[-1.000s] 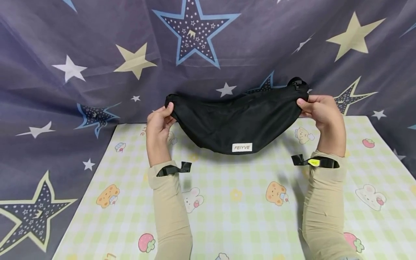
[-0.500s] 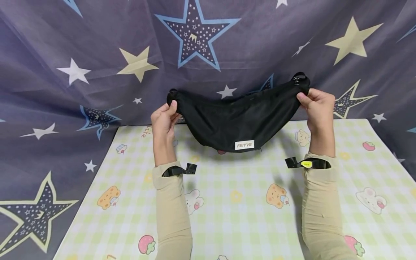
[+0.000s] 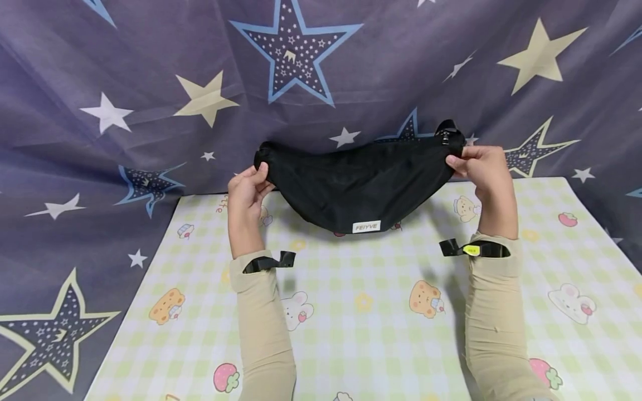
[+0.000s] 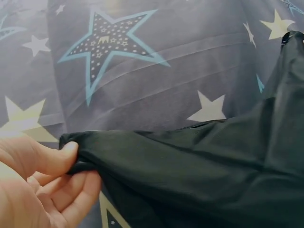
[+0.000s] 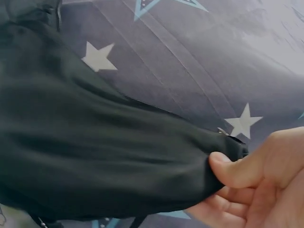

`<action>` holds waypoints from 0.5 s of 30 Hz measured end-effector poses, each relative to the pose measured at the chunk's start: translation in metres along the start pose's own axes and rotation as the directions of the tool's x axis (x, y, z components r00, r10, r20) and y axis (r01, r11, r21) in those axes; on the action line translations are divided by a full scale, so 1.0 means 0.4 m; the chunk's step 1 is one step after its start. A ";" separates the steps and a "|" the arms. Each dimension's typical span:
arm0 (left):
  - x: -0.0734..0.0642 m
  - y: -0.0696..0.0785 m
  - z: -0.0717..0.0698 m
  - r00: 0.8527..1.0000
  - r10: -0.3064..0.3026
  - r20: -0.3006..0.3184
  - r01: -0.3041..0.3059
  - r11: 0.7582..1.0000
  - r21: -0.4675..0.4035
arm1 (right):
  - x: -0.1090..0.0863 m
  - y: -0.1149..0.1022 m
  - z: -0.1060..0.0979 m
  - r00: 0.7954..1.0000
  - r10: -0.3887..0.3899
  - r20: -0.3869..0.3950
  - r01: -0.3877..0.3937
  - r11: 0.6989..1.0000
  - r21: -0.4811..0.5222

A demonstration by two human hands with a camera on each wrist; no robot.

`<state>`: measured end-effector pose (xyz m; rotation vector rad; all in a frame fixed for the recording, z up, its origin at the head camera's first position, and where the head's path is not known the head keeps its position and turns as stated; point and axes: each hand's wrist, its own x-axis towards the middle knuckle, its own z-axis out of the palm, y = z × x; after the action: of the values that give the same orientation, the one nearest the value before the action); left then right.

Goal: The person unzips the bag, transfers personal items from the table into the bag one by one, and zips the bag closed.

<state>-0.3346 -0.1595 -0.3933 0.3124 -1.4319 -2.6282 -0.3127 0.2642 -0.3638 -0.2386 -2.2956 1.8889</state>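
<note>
A black fabric waist bag [image 3: 361, 184] is stretched sideways between the two hands, above the far part of the table. Its lower edge bows down and carries a white label [image 3: 366, 226] reading FEIYVE. The left hand [image 3: 246, 192] pinches one end of it, thumb on the near face. At the other end the right hand [image 3: 484, 170] pinches the cloth just below a small metal zipper pull [image 3: 445, 137] and a black strap loop. Both wrist views show thumb and fingers closed on the bag's corners. The bag's back side is hidden in the head view.
A table [image 3: 346, 345] with a green-and-white checked cover lies below the arms. Close behind its far edge hangs a dark curtain [image 3: 150, 67] with printed stars. Black straps [image 3: 489, 249] circle both sleeve cuffs.
The bag rose slightly half a second ago and now sits a little lower and further left. Both hands keep their pinch on its ends, and the right hand has shifted left.
</note>
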 end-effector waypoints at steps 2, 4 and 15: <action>-0.002 0.006 -0.006 0.999 -0.033 0.009 0.033 0.999 0.029 | -0.001 -0.002 -0.005 0.999 0.015 0.037 -0.013 0.998 -0.054; -0.003 0.010 -0.012 0.998 -0.060 0.009 0.059 0.997 0.051 | -0.001 -0.002 -0.009 0.997 0.032 0.065 -0.027 0.997 -0.079; 0.002 0.013 -0.040 0.993 -0.114 -0.003 0.111 0.955 0.276 | 0.012 0.014 -0.043 0.959 0.159 0.235 -0.065 0.930 -0.363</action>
<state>-0.3315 -0.1754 -0.3976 0.4189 -1.8405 -2.5156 -0.3135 0.2827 -0.3658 -0.1756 -2.8547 1.6250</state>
